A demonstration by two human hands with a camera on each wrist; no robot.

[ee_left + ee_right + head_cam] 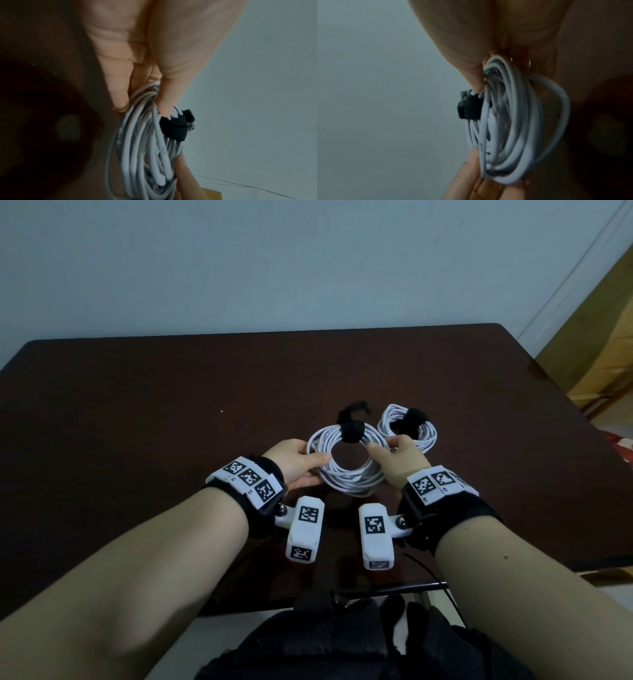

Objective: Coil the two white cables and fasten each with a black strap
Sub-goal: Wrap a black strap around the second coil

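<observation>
Two hands lift a coiled white cable [346, 470] just above a dark table [137, 412], gripped at opposite sides, likely so the loops stay stacked while its black strap [352, 432] is checked. The left hand [298, 465] pinches the coil's left edge, thumb on top, fingers curled underneath; the right hand [399, 462] pinches the right edge the same way. The strap wraps the coil's far side w/ a loose tail sticking up behind; whether it's fully closed is hard to tell, wrist views being blurred. Both forearms reach fwd, roughly parallel, wrists level. A second coiled cable [407, 428], already bound by its own strap [416, 416], lies on the table just beyond the right hand.
</observation>
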